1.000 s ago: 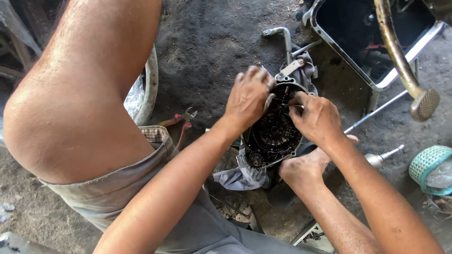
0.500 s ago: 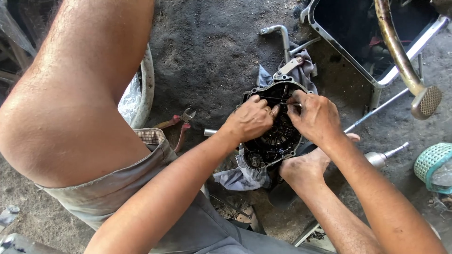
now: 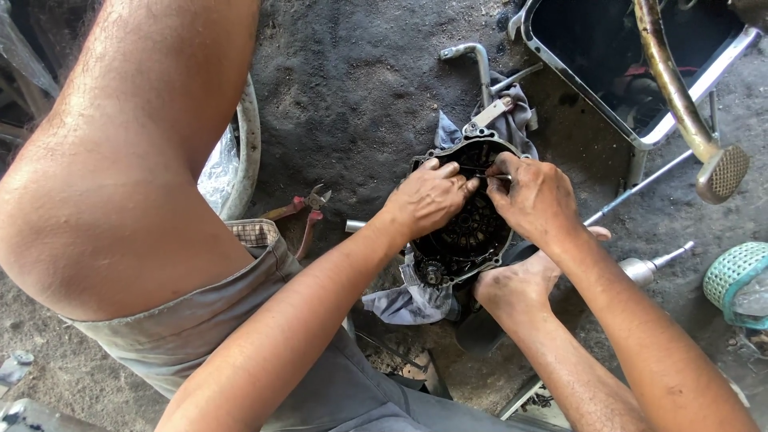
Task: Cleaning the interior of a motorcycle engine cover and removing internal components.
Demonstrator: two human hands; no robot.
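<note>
A black, oily engine clutch housing (image 3: 468, 232) lies on a grey rag (image 3: 408, 300) on the dirt floor. Both hands are over its upper half. My left hand (image 3: 428, 196) rests on the housing with its fingertips pinching a thin metal pin (image 3: 486, 174). My right hand (image 3: 536, 196) grips the same pin from the right side. The fingertips of the two hands meet above the clutch plates. My bare foot (image 3: 520, 284) presses against the housing's lower right edge.
Red-handled pliers (image 3: 300, 210) lie on the dirt left of the housing. A bent metal lever (image 3: 476, 64) lies behind it. A dark metal tray (image 3: 640, 56), a kick lever with a ribbed pedal (image 3: 720, 172), a rod, a green basket (image 3: 736, 280) and a wheel rim (image 3: 248, 152) surround the spot.
My left hand has slid down from the housing's upper rim toward its middle and closed in on my right hand. The right hand has stayed almost still.
</note>
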